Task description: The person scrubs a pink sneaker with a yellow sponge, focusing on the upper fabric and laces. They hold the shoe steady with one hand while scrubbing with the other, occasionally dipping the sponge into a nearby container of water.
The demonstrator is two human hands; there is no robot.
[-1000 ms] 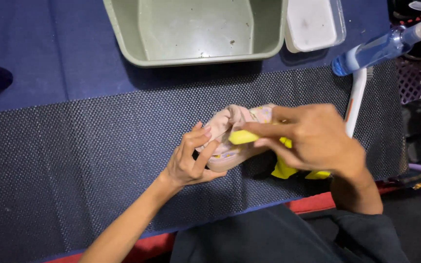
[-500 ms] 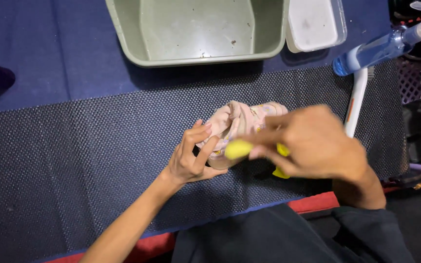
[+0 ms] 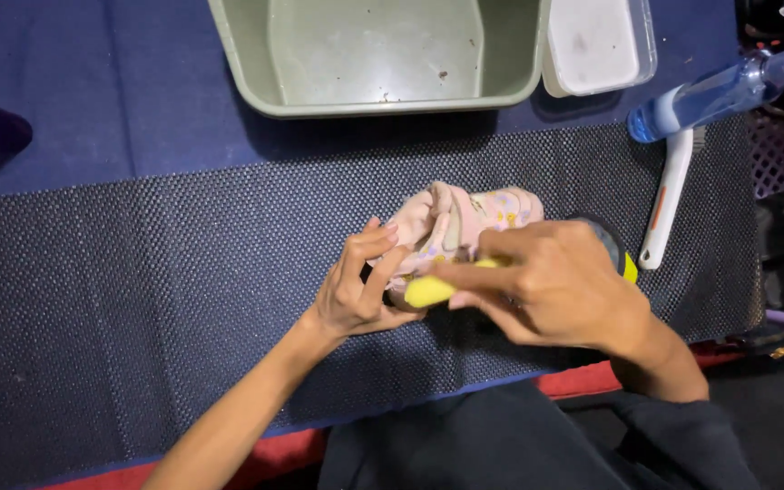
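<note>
L hand (image 3: 356,295) cups the small pink shoe (image 3: 465,222), R hand (image 3: 546,290) pinching a yellow sponge (image 3: 428,290) against it; looks light, soft, squashy, so best gripped w/ 1 hand round the heel.

Small shoe (image 3: 469,222): soft pink cloth, matt, with printed dots. Sponge (image 3: 428,290): yellow foam, matt. Mat (image 3: 138,299): dark rubbery mesh, rough and bumpy. Tub (image 3: 256,73): grey-green plastic, smooth, dull sheen. Lidded box (image 3: 596,45): clear plastic, glossy. Spray bottle (image 3: 710,91): blue see-through plastic, shiny. Brush handle (image 3: 664,200): white plastic, smooth.
</note>
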